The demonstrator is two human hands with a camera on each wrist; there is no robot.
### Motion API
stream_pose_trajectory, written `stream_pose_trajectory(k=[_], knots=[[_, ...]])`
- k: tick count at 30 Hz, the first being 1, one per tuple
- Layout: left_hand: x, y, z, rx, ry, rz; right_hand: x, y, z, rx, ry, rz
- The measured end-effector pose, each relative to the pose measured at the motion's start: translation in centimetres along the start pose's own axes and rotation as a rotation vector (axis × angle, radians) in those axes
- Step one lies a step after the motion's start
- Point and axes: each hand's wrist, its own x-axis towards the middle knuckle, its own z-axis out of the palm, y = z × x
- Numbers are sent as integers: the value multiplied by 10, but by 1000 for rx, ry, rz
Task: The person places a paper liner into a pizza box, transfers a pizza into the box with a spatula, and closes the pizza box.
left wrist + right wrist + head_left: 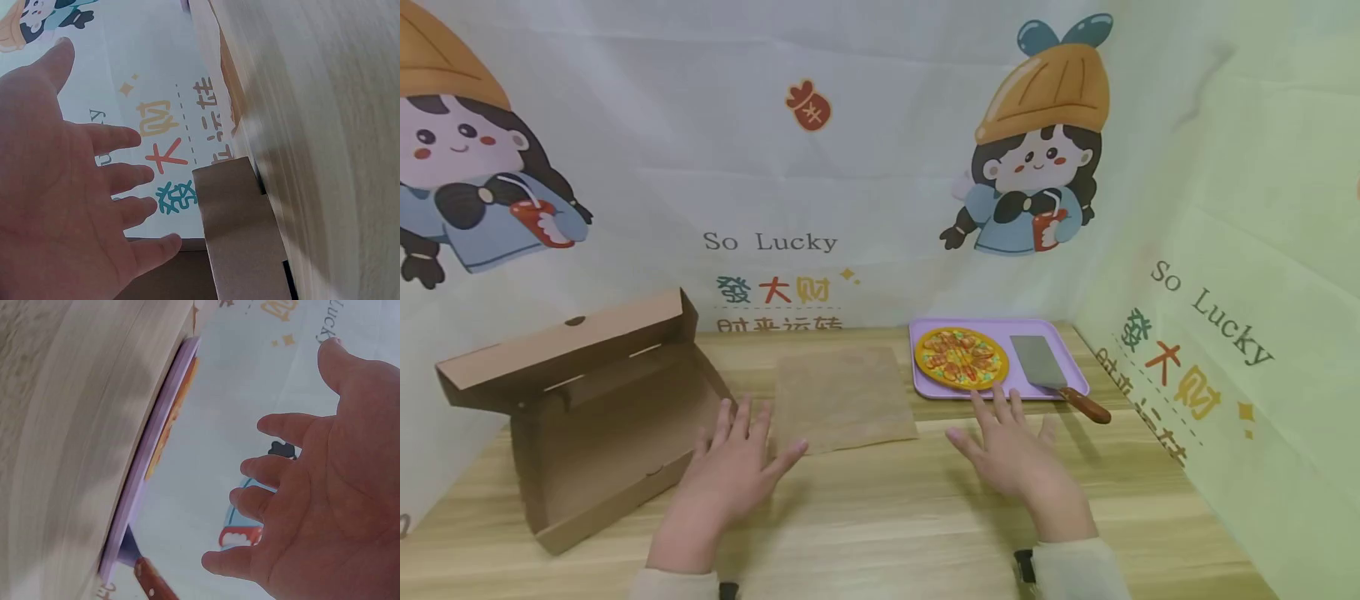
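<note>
My left hand (733,467) hovers with its fingers spread, between an open cardboard pizza box (617,433) and a sheet of brown paper (846,396). In the left wrist view its palm faces the camera and holds nothing, with the box edge (240,219) beside the little finger. My right hand (1015,458), also spread and holding nothing, is just in front of a purple tray (928,387). On that tray lie a toy-like pizza (962,358) and a spatula (1037,360) with a metal blade, its wooden handle (153,581) jutting past the tray's rim.
A wooden table (887,525) carries everything. Behind it hangs a white printed cloth (880,167), and a second cloth wall (1247,250) closes the right side. The box lid (565,342) stands raised near the back cloth at left.
</note>
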Motion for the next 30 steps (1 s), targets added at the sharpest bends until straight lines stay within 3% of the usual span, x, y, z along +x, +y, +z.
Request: stream_pose_trajectory(k=[10,19,22,27,30], knots=[[4,2,-3,-87,12,70,8,-31,6,-30,-35,-95],[12,4,3,-168,-102,64,25,-48,16,-129,-75,-173],[19,2,11,-162,-132,65,31,-54,22,-141,-108,-200],[40,-12,39,-84,-121,65,38,-61,35,-169,-186,-243],[51,-15,49,-43,-144,41,40,-65,38,-202,-208,-252]])
